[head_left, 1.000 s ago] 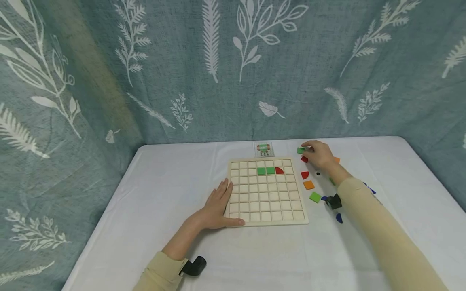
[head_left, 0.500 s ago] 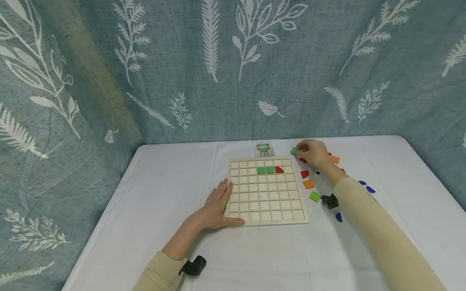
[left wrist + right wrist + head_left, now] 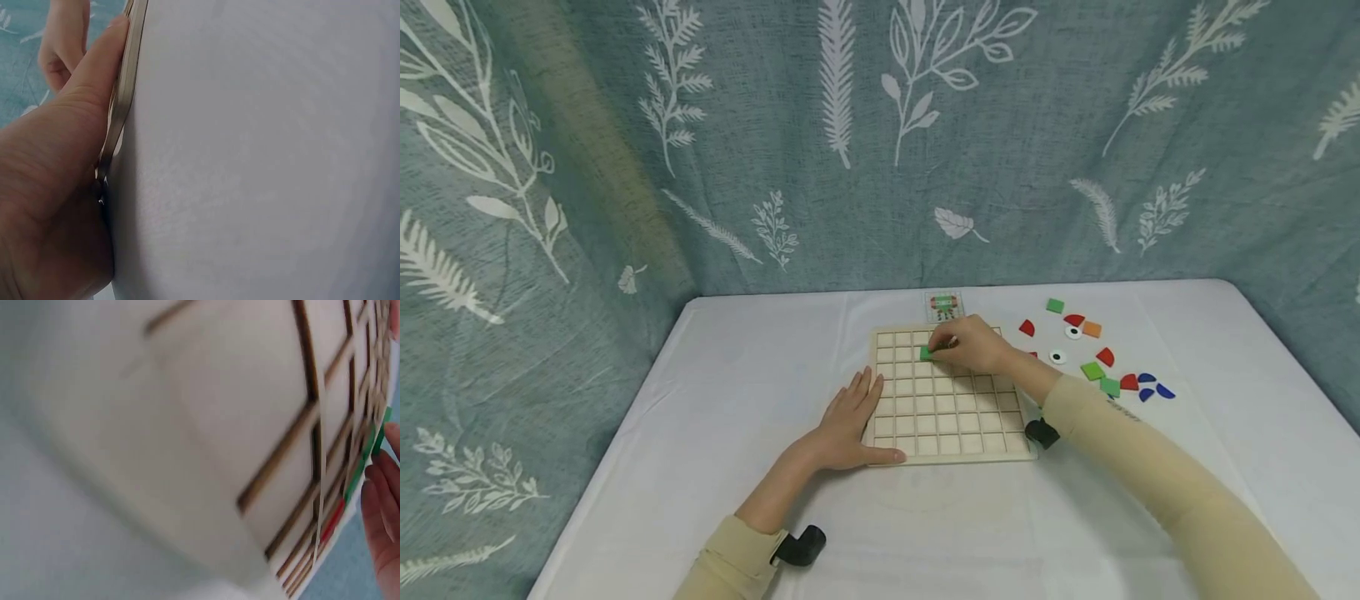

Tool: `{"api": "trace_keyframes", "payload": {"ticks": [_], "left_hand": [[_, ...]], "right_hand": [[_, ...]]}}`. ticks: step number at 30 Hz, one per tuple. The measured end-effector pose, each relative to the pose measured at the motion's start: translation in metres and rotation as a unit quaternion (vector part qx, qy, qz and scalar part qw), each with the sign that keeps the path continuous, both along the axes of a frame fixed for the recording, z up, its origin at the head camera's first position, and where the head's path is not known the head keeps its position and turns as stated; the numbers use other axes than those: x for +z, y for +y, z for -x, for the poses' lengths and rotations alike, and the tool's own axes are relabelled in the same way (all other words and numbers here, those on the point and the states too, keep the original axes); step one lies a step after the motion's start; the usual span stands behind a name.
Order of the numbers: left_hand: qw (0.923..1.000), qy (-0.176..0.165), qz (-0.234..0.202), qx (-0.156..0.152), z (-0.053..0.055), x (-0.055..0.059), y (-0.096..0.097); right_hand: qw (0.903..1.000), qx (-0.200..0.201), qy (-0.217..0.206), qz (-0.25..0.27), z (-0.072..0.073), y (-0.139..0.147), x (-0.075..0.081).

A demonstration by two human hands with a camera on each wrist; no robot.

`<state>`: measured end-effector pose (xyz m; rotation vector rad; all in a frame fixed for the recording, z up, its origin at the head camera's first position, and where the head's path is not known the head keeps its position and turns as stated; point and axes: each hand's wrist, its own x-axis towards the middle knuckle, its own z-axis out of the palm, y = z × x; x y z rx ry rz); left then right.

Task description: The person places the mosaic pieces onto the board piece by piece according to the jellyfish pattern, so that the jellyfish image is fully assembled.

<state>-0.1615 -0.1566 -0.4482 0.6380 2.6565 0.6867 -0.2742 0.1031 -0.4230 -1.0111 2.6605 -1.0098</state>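
My left hand (image 3: 848,425) rests on the left edge of a wooden grid board (image 3: 923,406), fingers straight, with the thumb along the front rim. Over the board's upper rows, my right hand (image 3: 976,345) pinches a green square tile (image 3: 926,353) between thumb and fingers. In the right wrist view this tile (image 3: 379,439) appears tilted at the fingertips. Beside it a green strip (image 3: 358,470) and a red quarter-circle piece (image 3: 332,522) lie in the grid. The head view has those pieces hidden behind the right hand.
A picture card (image 3: 943,307) lies behind the board. Right of the board are scattered loose pieces: a green square (image 3: 1055,306), an orange square (image 3: 1092,329), red quarter-circles (image 3: 1106,357), white-and-black discs (image 3: 1057,357) and blue pieces (image 3: 1164,391). A patterned curtain (image 3: 865,208) hangs behind the table.
My right hand has picked up a green square tile from the loose pieces and carried it left over the board. My left hand has stayed in place.
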Motion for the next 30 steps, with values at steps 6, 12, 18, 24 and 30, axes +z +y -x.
{"api": "trace_keyframes", "payload": {"ticks": [6, 12, 18, 24, 30], "left_hand": [[1.0000, 0.001, 0.004, 0.006, 0.000, 0.000, 0.003], [0.9999, 0.006, 0.005, 0.009, 0.002, -0.001, 0.004], [0.9999, 0.007, 0.003, 0.013, 0.003, -0.001, 0.005], [0.9998, 0.007, 0.008, 0.019, 0.004, -0.001, 0.006], [0.9998, 0.004, 0.003, 0.017, 0.005, -0.001, 0.009]], "right_hand": [[0.9976, 0.015, 0.049, -0.046, -0.002, -0.012, -0.002], [0.9966, 0.022, 0.067, -0.042, -0.001, -0.007, 0.002], [0.9926, -0.115, 0.035, -0.016, 0.006, 0.032, 0.004], [0.9616, -0.261, -0.010, -0.085, 0.016, 0.077, 0.003], [0.9583, -0.261, -0.027, -0.112, 0.022, 0.093, -0.002]]}}
